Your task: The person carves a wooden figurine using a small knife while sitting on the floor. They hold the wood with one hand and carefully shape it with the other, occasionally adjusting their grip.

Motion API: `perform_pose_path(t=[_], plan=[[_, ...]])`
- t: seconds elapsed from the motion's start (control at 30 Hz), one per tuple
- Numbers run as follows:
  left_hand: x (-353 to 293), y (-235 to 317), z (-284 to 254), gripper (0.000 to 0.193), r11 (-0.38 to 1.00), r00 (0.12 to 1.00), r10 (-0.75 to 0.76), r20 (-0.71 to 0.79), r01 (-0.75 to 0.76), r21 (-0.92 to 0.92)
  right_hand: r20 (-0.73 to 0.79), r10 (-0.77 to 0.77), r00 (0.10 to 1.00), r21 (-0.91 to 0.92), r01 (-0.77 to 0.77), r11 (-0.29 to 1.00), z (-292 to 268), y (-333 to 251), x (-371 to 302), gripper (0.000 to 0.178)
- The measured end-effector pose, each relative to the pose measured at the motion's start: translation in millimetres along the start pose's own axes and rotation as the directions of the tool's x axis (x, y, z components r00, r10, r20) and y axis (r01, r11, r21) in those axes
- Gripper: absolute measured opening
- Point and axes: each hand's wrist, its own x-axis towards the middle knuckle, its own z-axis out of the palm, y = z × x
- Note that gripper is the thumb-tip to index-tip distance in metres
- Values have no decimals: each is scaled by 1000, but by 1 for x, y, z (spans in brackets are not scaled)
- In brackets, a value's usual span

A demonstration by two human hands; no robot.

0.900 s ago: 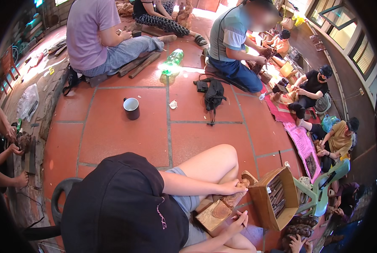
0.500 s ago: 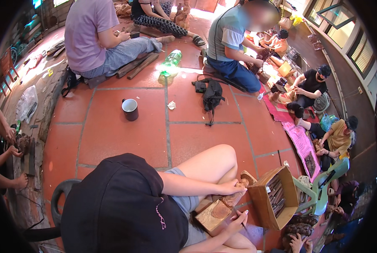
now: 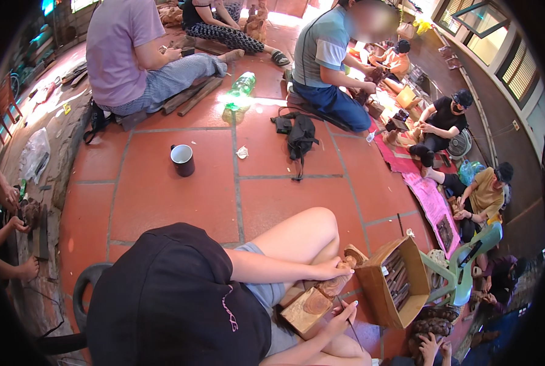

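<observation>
My left hand (image 3: pixel 328 269) is closed on a brown carved wooden piece (image 3: pixel 333 285) with visible grain. The piece lies along the lap, beside a squared light-brown wooden block (image 3: pixel 308 309). Below it, my right hand (image 3: pixel 344 314) grips a thin dark stick-like tool (image 3: pixel 356 334), whose exact kind I cannot make out. The tool slants across the fingers close to the carving. A cardboard box (image 3: pixel 376 287) of slender wooden-handled tools (image 3: pixel 397 277) stands just right of both hands.
A dark mug (image 3: pixel 182 161), black bag (image 3: pixel 301 137) and green bottle (image 3: pixel 242 85) rest on the red tiles. A green plastic chair (image 3: pixel 467 262) stands behind the box. Several people sit around; another person's hands (image 3: pixel 430 349) touch dark carved wood (image 3: pixel 434 323) at the lower right.
The whole view has shifted slightly left. The tool in my right hand has changed its angle and shows more of its length. My left hand keeps its hold on the carving.
</observation>
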Motion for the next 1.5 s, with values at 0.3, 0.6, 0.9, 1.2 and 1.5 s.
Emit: perform_pose_path(t=[0.3,0.6,0.9,1.2,1.5], plan=[[3,-6,1,77,999,1000,17,-12,-18,-28,79,5,997,-38,-2,999,-6,10,6,44],[-2,2,-1,73,998,1000,26,6,-26,-56,47,39,998,-40,-37,999,-5,2,2,39],[-8,11,-4,74,999,1000,-4,4,4,-48,67,43,997,-12,-42,999,-6,-4,-1,43],[-2,2,-2,74,999,1000,12,0,-12,-41,45,36,998,-15,-35,999,-5,-4,-3,43],[-5,5,0,73,997,1000,15,7,-14,-76,24,-5,1000,-11,5,1000,-5,4,0,43]])
